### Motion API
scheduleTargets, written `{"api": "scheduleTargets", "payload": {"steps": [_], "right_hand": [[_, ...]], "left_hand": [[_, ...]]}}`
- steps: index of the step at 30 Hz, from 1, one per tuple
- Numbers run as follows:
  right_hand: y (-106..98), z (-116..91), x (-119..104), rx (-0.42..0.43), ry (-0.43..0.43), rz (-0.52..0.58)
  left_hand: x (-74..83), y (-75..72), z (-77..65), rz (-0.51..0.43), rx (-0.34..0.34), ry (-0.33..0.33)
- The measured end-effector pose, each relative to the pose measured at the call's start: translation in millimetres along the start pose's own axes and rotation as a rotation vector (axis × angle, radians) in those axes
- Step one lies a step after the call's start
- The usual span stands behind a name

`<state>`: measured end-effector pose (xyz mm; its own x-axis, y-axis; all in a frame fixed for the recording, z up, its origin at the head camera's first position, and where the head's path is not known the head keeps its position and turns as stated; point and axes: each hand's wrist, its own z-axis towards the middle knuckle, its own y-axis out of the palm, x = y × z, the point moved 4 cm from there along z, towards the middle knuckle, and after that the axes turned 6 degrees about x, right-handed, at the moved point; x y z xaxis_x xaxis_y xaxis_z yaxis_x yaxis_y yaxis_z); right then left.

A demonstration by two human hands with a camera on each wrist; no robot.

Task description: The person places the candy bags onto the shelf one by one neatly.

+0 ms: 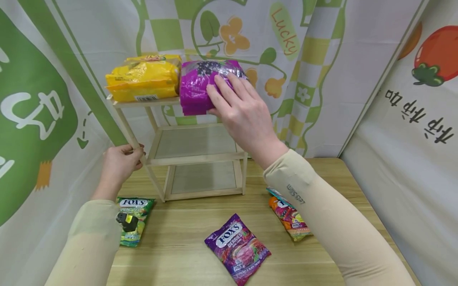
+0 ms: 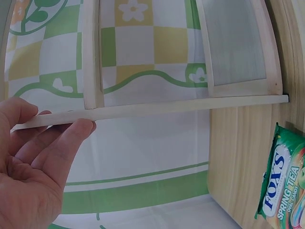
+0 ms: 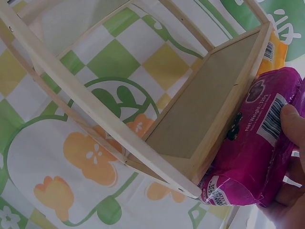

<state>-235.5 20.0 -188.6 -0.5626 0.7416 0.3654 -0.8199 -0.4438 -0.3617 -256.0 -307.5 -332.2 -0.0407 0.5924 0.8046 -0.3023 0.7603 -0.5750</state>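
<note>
My right hand [image 1: 243,113] grips a purple candy bag [image 1: 195,89] at the right end of the top tier of a small wooden rack [image 1: 196,158]. In the right wrist view the thumb lies across the bag [image 3: 250,143] near its barcode, and the bag overlaps the tier's edge. Left of it, a yellow bag [image 1: 143,81] lies on the same tier. My left hand [image 1: 119,167] pinches the rack's left front post; in the left wrist view the fingers [image 2: 64,148] curl round the post [image 2: 157,108].
On the wooden table [image 1: 179,226] lie a green Fox's Spring Tea bag [image 1: 137,222] at left, a purple Fox's Berries bag [image 1: 237,250] in front, and an orange Fox's bag [image 1: 290,218] at right, partly hidden by my sleeve. Printed curtains [image 1: 386,139] enclose the table.
</note>
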Motion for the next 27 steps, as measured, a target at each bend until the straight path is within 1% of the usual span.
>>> {"api": "scheduleTargets", "payload": {"steps": [11,20,27], "right_hand": [[2.2,2.6,2.3,-0.026,0.01,0.002],[4.6,3.2,4.2,-0.017,0.003,0.002],[5.6,3.9,5.5,-0.01,0.011,0.001]], "left_hand": [[-1.8,0.3,0.6,0.018,0.005,0.008],[-3.3,0.7,1.1,0.026,0.0,-0.003],[-2.1,0.4,0.0,0.027,-0.002,0.001]]}}
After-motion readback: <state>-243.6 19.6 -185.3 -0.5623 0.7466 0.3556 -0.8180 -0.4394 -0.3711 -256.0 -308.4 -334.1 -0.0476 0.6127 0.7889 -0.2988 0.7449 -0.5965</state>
